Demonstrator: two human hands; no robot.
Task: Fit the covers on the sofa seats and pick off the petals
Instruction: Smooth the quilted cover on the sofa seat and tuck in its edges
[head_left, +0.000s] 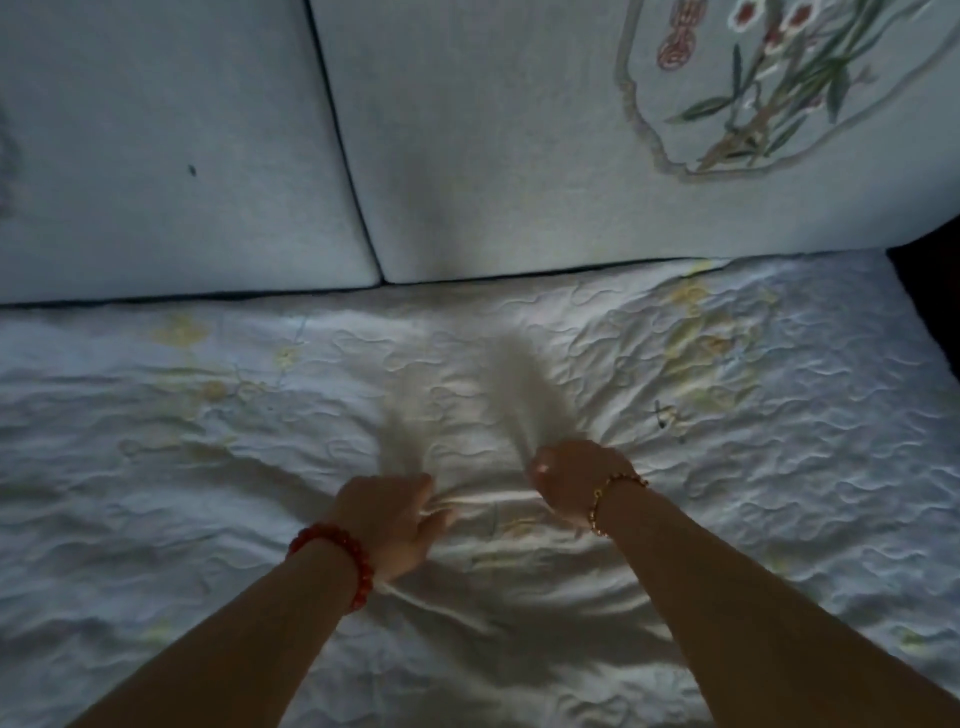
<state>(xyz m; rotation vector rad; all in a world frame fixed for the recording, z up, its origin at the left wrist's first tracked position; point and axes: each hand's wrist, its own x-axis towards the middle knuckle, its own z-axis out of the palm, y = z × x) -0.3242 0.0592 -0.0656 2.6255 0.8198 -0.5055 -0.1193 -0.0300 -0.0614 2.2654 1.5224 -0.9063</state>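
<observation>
Two bare forearms come in from the bottom of the view, nearest the camera, and end in fists bunched into the pale quilted seat cover with faint yellow embroidery (779, 415). The left hand (389, 514), with a red beaded bracelet (337, 551) on its wrist, is closed on a ridge of that cover; the cloth is gathered between thumb and fingers and a taut fold runs from it straight across to the right hand (571, 483). The right hand, wearing a thin gold bead bracelet (610, 499), is curled tight on a pinch of the same cover, and creases fan outward beyond its knuckles. Gripping at two points close together looks meant to drag the slack toward the person and settle the cover squarely on the seat, since it lies rumpled on both outer sides of the hands

Beyond the hands the cover's far edge meets two light grey-blue back cushions: a plain one (156, 156) past the left hand and one embroidered with flowers and green leaves (571, 130) past the right. A few small dark specks (662, 415) lie on the cover just beyond the right hand; whether they are petals I cannot tell
</observation>
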